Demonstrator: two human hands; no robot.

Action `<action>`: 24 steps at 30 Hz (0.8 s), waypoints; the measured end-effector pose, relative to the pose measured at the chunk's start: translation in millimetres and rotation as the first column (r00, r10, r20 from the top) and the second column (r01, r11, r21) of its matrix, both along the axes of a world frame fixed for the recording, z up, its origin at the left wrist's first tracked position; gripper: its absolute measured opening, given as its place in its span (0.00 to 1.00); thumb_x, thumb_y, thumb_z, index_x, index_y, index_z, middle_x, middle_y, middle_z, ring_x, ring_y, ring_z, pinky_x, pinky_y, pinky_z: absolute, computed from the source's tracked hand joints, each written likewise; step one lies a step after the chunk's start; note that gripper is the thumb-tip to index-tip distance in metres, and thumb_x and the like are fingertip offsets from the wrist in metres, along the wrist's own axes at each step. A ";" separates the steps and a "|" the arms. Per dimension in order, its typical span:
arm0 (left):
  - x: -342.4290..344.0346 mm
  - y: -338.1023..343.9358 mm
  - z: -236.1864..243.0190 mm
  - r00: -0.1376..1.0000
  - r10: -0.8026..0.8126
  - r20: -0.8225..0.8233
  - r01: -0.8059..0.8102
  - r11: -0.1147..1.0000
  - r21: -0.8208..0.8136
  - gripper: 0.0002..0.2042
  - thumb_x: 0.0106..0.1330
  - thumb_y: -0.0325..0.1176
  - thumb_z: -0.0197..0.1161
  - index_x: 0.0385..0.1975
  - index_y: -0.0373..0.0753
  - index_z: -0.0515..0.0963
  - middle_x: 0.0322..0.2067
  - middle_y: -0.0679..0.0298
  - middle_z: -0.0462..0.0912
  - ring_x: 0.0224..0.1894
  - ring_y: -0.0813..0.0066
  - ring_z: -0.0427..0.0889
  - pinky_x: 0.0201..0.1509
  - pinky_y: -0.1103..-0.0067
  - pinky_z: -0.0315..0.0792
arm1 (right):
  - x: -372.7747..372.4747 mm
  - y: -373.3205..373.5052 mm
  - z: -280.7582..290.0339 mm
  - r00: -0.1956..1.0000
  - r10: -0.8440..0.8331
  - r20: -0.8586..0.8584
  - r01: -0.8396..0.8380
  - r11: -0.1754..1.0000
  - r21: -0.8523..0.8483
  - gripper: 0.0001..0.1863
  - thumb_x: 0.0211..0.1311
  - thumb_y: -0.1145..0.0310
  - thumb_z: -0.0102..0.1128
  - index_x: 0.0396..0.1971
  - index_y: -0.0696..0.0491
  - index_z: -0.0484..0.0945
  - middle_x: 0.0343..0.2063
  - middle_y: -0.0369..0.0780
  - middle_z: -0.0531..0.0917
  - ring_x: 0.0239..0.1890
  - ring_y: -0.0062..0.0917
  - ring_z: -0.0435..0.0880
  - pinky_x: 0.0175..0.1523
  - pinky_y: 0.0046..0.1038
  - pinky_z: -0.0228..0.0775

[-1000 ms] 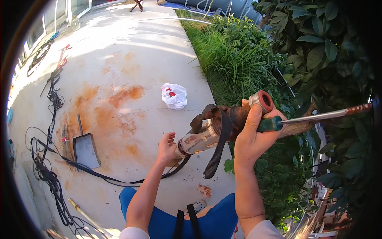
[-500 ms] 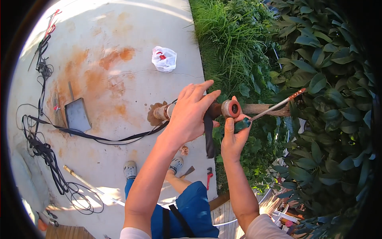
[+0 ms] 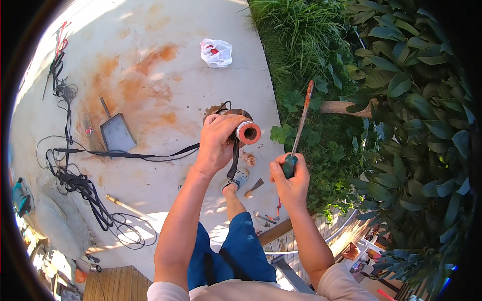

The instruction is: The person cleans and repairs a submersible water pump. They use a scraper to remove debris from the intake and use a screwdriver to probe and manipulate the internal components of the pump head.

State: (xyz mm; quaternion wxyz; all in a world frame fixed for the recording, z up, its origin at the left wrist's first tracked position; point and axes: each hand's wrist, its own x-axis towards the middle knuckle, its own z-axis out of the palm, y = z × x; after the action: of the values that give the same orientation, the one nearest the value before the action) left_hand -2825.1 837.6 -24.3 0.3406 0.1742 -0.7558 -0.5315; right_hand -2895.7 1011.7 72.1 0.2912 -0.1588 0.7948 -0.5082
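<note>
My left hand (image 3: 217,141) is closed around the top of a rusty metal pipe assembly, its open end (image 3: 255,131) facing up with a red ring inside a silver threaded collar. A black strap (image 3: 235,156) hangs from the assembly beside my fingers. The lower part of the pipe is mostly hidden behind my hand. To the right, apart from the pipe, my right hand (image 3: 292,179) grips the green handle of a screwdriver (image 3: 301,120), whose long shaft points up and has rust-coloured dirt on its tip.
The stained concrete (image 3: 150,85) holds a white plastic bag (image 3: 216,54), a metal dustpan (image 3: 117,133), tangled black straps (image 3: 70,175), a pole (image 3: 130,207) and a scraper (image 3: 254,187) near my feet. Leafy hedge (image 3: 411,120), a branch and wooden decking (image 3: 113,286) border it.
My left hand has moved onto the ringed end of the assembly. My right hand has let go of the pipe and moved right with the screwdriver, now pointing up. The view has tilted down.
</note>
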 end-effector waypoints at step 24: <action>-82.8 24.8 8.6 0.994 -0.039 0.100 0.035 0.999 0.040 0.15 0.51 0.24 0.66 0.39 0.46 0.80 0.36 0.69 0.83 0.45 0.69 0.80 0.50 0.72 0.63 | -51.9 13.5 188.4 0.811 0.538 -0.230 -0.241 0.666 0.706 0.23 0.56 0.76 0.62 0.55 0.60 0.75 0.35 0.45 0.79 0.33 0.39 0.80 0.41 0.31 0.72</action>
State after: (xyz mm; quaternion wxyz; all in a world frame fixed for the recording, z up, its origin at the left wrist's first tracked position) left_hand -2908.0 862.4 -15.7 0.2886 0.1931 -0.7648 -0.5427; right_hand -2947.6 1025.2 260.4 0.2535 -0.3245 0.9079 -0.0783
